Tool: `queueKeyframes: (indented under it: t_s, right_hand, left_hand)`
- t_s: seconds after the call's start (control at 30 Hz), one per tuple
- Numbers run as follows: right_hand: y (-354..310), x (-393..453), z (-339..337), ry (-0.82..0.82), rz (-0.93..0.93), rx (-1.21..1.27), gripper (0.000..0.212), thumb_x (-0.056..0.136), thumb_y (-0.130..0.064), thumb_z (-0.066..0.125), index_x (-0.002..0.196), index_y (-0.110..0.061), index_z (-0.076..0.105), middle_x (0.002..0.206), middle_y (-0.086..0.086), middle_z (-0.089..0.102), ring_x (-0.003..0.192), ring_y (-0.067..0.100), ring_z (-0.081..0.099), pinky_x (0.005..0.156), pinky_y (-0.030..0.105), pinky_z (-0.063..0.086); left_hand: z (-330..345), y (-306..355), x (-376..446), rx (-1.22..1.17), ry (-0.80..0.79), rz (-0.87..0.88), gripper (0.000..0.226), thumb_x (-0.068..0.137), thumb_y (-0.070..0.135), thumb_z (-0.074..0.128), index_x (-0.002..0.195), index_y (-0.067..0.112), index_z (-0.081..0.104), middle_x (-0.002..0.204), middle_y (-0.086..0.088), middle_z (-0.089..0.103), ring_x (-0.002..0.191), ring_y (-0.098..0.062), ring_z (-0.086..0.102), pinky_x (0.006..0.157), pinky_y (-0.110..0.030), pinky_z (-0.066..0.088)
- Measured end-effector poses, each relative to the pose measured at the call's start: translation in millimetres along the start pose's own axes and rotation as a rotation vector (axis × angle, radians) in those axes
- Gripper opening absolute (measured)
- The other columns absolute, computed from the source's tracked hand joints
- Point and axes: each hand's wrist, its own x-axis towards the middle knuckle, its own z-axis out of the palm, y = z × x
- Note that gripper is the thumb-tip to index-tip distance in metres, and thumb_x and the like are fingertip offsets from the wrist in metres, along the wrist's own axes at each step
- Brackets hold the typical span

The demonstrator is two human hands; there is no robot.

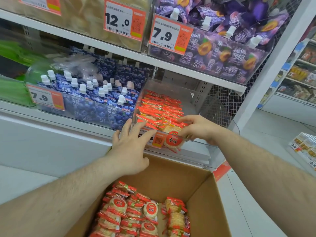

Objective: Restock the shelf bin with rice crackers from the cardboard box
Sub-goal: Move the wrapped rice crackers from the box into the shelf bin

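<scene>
A clear shelf bin [196,106] on the lower shelf holds rows of red-wrapped rice cracker packs [159,106]. My right hand [196,129] reaches over the bin's front rim, its fingers pinching a cracker pack [171,128] at the front of the bin. My left hand [131,149] hovers with spread fingers in front of the bin's left front corner, holding nothing. Below my arms, an open cardboard box [193,177] contains several stacks of cracker packs [143,214].
Left of the bin stands a bin of blue spouted jelly pouches [95,98]. Purple jelly pouches [227,48] fill the bin on the shelf above. A white shelf upright [266,79] rises at the right. Another aisle's shelves [301,76] lie beyond it.
</scene>
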Motion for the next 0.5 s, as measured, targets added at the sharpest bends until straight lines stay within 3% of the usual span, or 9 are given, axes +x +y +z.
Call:
queueKeyframes:
  t_s: [0.1,0.2,0.5]
  right_hand:
    - [4,-2,-5,0.069,0.025,0.151,0.031,0.085,-0.018,0.070,0.114,-0.020,0.060,0.107,0.007,0.066,0.074,0.024,0.064,0.075,0.038,0.055]
    - [3,-4,0,0.140,-0.024,0.083,0.013,0.088,-0.020,0.069,0.099,-0.014,0.065,0.094,0.011,0.067,0.073,0.021,0.062,0.073,0.039,0.058]
    - [-8,6,24,0.169,-0.019,-0.087,0.015,0.083,-0.028,0.076,0.086,-0.016,0.069,0.088,0.002,0.067,0.077,0.017,0.068,0.064,0.032,0.060]
  left_hand:
    - [1,0,0,-0.003,0.005,0.006,0.086,0.081,0.034,0.062,0.147,0.048,0.009,0.156,0.014,-0.011,0.145,-0.026,-0.022,0.116,-0.054,-0.001]
    - [2,3,1,-0.013,0.012,0.005,0.085,0.081,0.034,0.062,0.147,0.047,0.010,0.156,0.014,-0.010,0.145,-0.027,-0.022,0.116,-0.054,0.000]
    - [2,5,0,-0.021,0.016,-0.004,0.086,0.081,0.033,0.063,0.148,0.045,0.011,0.156,0.013,-0.008,0.145,-0.027,-0.022,0.117,-0.052,0.001]
